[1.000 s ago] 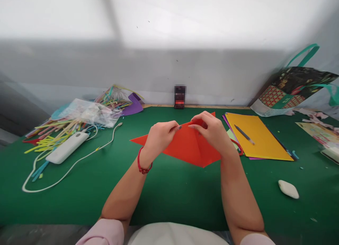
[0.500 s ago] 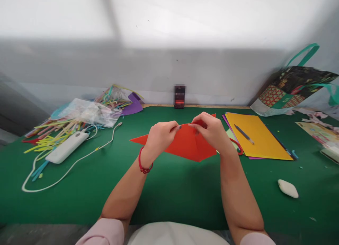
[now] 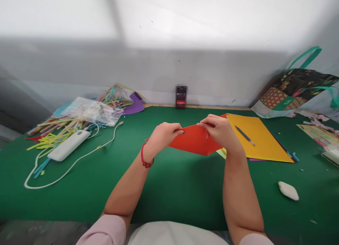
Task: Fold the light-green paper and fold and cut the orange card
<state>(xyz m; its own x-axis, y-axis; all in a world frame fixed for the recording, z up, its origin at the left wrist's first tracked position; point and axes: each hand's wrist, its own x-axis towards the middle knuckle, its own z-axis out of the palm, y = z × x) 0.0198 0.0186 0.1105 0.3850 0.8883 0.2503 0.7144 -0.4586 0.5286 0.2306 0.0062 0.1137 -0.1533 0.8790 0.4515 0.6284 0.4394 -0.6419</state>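
A folded sheet of orange-red paper (image 3: pixel 194 141) is held up above the green table (image 3: pixel 169 188) between both hands. My left hand (image 3: pixel 162 136), with a red bead bracelet on its wrist, pinches the paper's upper left edge. On the right, my right hand (image 3: pixel 221 132) pinches the upper right part of the sheet, fingers closed on it. The paper's lower point hangs just above the table.
A yellow sheet (image 3: pixel 258 141) with a pen (image 3: pixel 245 135) on it lies at the right, over other coloured sheets. A patterned bag (image 3: pixel 293 89) stands at back right. At the left lie coloured straws (image 3: pixel 53 135), a plastic bag (image 3: pixel 90 111) and a white power bank (image 3: pixel 69 149) with its cable. A white eraser (image 3: pixel 288 190) lies front right.
The paper has been folded or gathered narrower; its left tip no longer sticks out past my left hand. Both hands have shifted slightly to the right.
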